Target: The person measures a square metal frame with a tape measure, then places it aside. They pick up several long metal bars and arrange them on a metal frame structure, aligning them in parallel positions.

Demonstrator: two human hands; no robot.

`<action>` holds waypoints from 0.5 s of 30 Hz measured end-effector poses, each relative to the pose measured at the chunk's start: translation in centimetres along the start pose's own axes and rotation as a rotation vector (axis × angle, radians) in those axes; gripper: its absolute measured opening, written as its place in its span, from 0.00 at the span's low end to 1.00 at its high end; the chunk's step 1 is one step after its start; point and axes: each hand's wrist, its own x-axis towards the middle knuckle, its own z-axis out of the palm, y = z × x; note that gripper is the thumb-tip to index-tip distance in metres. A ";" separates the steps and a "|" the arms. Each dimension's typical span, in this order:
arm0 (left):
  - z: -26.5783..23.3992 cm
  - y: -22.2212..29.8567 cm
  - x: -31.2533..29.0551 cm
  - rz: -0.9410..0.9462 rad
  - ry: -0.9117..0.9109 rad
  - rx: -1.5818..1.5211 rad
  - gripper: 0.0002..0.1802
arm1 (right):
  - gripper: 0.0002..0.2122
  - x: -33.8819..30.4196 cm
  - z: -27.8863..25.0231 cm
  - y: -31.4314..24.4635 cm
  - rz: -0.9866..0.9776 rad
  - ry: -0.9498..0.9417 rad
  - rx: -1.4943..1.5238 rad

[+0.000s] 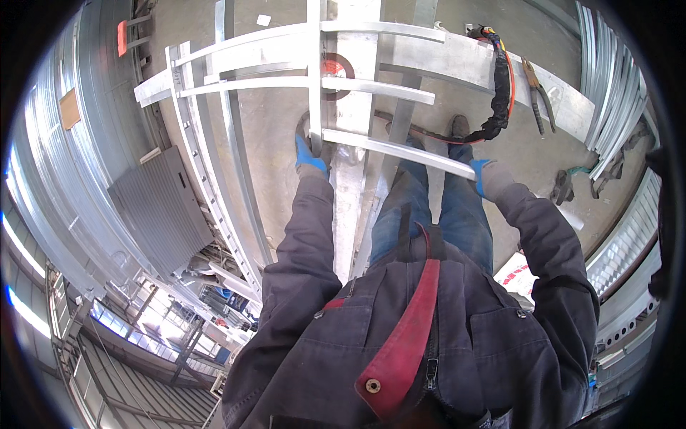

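Note:
Both my hands wear blue and grey gloves. My left hand (pixel 310 156) grips the left upright of a galvanised steel frame (pixel 314 86) where a crossbar meets it. My right hand (pixel 486 179) closes on the right end of that same flat crossbar (pixel 396 150). The frame has several parallel bars and a curved outer rail (pixel 189 143). My jeans and dark boots (pixel 457 129) show below the bar, standing on a concrete floor. A red strap runs down my dark jacket.
An orange and black coiled cable (pixel 502 86) and pliers (pixel 537 89) lie on a steel plate at the upper right. Corrugated metal panels (pixel 64 171) curve along the left; stacked profiles (pixel 614 79) stand at the right. A grey ribbed sheet (pixel 161 207) lies at the left.

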 end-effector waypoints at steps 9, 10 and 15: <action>0.3 -0.3 1.0 -0.156 0.063 0.474 0.54 | 0.14 2.9 1.8 -0.3 -0.097 0.208 0.093; 0.3 -0.2 0.8 -0.153 0.009 0.479 0.54 | 0.15 2.9 1.5 -0.7 -0.037 0.192 0.035; -0.1 0.6 0.3 -0.047 -0.126 0.669 0.56 | 0.13 4.1 -1.7 -6.0 -0.029 0.122 0.022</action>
